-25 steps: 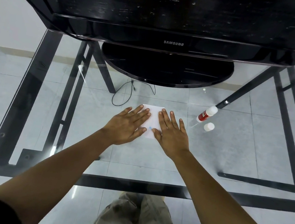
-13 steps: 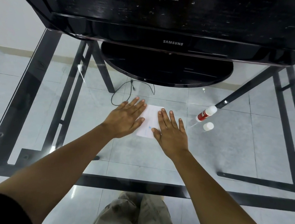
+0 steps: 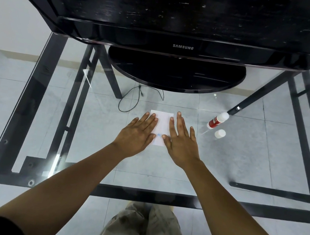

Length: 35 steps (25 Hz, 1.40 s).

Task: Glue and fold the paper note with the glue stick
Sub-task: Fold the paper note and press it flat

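A: Why are both hands lying flat?
B: The left hand (image 3: 135, 134) and right hand (image 3: 181, 139) are pressing the one folded paper note (image 3: 161, 127) onto the glass bench (image 3: 91, 158), fingers spread, gripping nothing, likely setting the glue.
A: And the rest?
B: One uncapped glue stick (image 3: 217, 120) and one cap (image 3: 220, 133) are sitting to the right.

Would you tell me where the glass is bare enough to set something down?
Bare glass lies left of the left hand and near of both hands. It is crowded right of the right hand, by the glue stick and cap.
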### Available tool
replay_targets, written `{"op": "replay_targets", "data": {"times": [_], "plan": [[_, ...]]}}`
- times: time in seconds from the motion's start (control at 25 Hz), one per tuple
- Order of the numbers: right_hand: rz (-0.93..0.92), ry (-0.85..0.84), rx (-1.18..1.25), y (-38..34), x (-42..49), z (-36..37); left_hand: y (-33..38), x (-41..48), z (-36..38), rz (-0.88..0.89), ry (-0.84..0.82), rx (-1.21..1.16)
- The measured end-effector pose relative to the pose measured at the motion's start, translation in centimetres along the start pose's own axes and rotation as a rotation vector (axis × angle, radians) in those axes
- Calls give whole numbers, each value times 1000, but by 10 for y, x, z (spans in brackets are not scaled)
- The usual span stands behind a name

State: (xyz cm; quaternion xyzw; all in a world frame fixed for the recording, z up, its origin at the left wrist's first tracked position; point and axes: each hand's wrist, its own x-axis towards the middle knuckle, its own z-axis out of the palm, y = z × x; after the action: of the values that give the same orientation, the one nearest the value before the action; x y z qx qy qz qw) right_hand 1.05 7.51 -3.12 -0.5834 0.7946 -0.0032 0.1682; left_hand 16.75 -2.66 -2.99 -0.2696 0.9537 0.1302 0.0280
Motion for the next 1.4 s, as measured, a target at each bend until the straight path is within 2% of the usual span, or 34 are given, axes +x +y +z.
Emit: {"op": "replay_targets", "data": {"times": [0.12,0.28,0.48,0.68,0.84,1.04,1.24,1.4], "plan": [[-16,29,85,0,-3,-4,2,-1,-2,16,50,32],[-161,-7,-4,-9,-1,-4,3,-2,-4,22,61,33],[-46,13,-43,2,10,-10,3,-1,-3,14,79,25],[-153,-1,-61,-5,10,-9,2,-2,-4,8,71,23],[-11,12,-49,7,20,-16,3,-1,-3,8,56,13],[-118,-7,-42,-8,-4,-5,3,-2,-4,3,78,5],[6,12,-64,-1,-5,-4,3,-2,-4,12,88,17],[-58,17,-63,-12,-12,-3,4,-3,-4,17,107,31]]}}
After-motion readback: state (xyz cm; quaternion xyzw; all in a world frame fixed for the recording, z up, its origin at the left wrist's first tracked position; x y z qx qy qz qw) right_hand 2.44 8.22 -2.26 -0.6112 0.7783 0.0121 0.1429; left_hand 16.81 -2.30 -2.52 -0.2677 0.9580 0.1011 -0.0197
